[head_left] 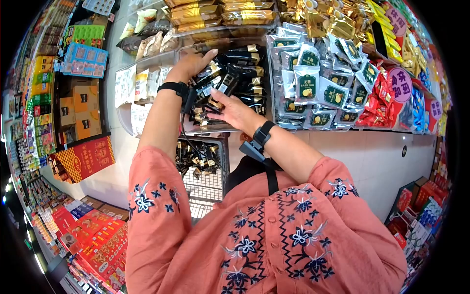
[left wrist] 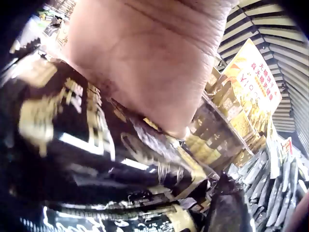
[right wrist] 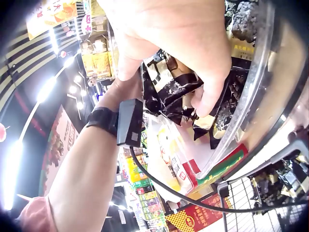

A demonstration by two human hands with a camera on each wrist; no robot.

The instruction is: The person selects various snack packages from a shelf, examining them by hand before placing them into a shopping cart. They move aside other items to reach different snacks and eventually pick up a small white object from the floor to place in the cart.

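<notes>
Many black-and-gold packets [head_left: 243,73] [left wrist: 140,150] fill a clear bin [head_left: 270,78]. My left hand [head_left: 192,63] [left wrist: 140,63] lies over packets at the bin's left side, its thumb extended; its other fingers are hidden. From the front edge my right hand [head_left: 236,111] [right wrist: 178,43] reaches in, thumb and fingers apart. The right wrist view shows its fingers bent around black packets [right wrist: 169,87], with the thumb on the other side. In the head view, packets lie between the two hands.
A wire cart [head_left: 208,188] holding more black packets [head_left: 197,157] stands below the bin. Silver-and-green packets [head_left: 313,83] lie to the right, white packets [head_left: 126,84] to the left, and gold packs [head_left: 196,14] behind. A red box display [head_left: 93,235] stands at lower left.
</notes>
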